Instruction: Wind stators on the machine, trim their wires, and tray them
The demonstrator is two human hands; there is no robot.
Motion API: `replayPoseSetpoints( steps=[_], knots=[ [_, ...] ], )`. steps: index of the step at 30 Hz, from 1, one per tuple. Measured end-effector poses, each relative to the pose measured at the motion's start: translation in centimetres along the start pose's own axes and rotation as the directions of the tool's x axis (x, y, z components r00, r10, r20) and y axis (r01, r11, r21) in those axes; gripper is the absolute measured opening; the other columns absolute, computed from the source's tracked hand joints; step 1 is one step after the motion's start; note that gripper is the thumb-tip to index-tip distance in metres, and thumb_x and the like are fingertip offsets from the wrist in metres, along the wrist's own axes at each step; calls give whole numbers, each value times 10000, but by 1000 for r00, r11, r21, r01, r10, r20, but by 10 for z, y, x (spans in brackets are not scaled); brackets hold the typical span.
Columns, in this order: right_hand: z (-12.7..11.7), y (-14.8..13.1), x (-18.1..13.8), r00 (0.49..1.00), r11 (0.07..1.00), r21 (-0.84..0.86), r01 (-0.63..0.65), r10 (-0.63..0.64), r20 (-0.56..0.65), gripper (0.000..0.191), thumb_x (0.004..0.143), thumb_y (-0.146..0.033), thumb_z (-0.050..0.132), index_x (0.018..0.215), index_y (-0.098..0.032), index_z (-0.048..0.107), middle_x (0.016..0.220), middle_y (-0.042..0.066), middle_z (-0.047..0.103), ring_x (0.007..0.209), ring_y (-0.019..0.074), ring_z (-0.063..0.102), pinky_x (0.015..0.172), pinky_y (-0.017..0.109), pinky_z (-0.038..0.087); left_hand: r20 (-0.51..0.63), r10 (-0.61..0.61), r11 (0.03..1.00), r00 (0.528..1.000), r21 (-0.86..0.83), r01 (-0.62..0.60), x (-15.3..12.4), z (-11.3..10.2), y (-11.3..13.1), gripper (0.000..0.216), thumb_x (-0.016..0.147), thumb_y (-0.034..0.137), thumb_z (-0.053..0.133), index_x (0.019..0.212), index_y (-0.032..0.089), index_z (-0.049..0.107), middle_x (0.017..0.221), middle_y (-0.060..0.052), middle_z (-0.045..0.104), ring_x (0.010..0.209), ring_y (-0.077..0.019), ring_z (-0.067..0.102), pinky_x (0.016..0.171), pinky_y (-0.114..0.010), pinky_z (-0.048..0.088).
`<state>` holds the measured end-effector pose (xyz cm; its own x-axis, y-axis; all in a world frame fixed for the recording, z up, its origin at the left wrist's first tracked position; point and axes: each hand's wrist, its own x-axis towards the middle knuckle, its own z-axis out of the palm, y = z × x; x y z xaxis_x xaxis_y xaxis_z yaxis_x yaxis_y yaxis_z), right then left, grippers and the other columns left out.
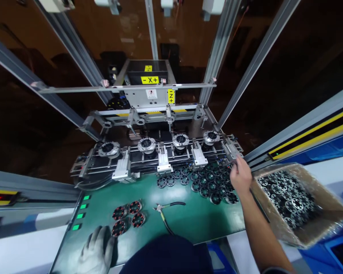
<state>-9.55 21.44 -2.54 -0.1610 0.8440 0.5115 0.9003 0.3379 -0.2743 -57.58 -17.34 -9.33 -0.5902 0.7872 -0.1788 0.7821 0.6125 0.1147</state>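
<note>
My left hand [98, 249], in a pale glove, lies flat on the green mat [188, 224] at the near left with its fingers spread and nothing in it. Just beyond its fingertips sit several round parts wound in red [128, 219]. My bare right hand [240, 176] reaches over a heap of dark ring-shaped parts [208, 182] at the mat's far right. It is close to the right end of the fixture rail [231, 150]. Its fingers are curled together, and what they hold is hidden.
Small pliers with black handles [167, 211] lie mid-mat. A rail carries several round fixtures [146, 144] behind the mat. At the right stands a cardboard box [317, 224] of dark rings. Green lit buttons [81, 215] line the mat's left edge. Slanted metal frame posts [225, 45] rise behind.
</note>
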Motion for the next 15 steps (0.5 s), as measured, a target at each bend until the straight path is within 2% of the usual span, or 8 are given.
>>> replayPoseSetpoints(
  steps=[3,6,8,10,15],
  knots=[
    [-25,25,-88,984,983,-80,-164,158,-77,620,991,-349,321,1576,-154,390,1303,278,645,1192,475,647,924,715,543,-27,-4,1000,1000,30,5,-1,4,0,626,990,522,251,1339,125,587,1446,-188,579,1281,-359,533,1068,-508,448],
    [-28,43,-143,976,970,-117,-215,218,19,683,951,-462,376,1570,-174,390,1267,262,660,1137,481,665,863,675,568,-31,28,998,999,57,-26,0,5,2,582,999,493,304,1357,125,578,1456,-176,568,1309,-351,507,1089,-490,430],
    [-21,49,-161,963,964,-135,-231,246,108,701,928,-477,383,1552,-156,404,1302,246,652,1188,447,649,914,622,561,-49,68,995,997,75,-64,2,4,5,564,1010,470,322,1367,112,573,1461,-182,561,1322,-355,489,1089,-488,429],
    [-13,52,-168,944,953,-158,-257,282,168,720,912,-455,367,1526,-82,408,1349,263,624,1252,426,614,982,597,524,-79,104,990,991,99,-96,2,2,7,544,1020,439,328,1368,99,572,1460,-191,560,1319,-357,487,1084,-484,432],
    [-8,54,-167,904,919,-228,-322,370,215,791,869,-429,358,1479,73,394,1387,341,559,1269,441,580,1025,586,473,-138,136,986,981,116,-121,0,-1,12,510,1014,407,362,1333,86,597,1435,-208,584,1294,-372,516,1060,-491,451]
  ],
)
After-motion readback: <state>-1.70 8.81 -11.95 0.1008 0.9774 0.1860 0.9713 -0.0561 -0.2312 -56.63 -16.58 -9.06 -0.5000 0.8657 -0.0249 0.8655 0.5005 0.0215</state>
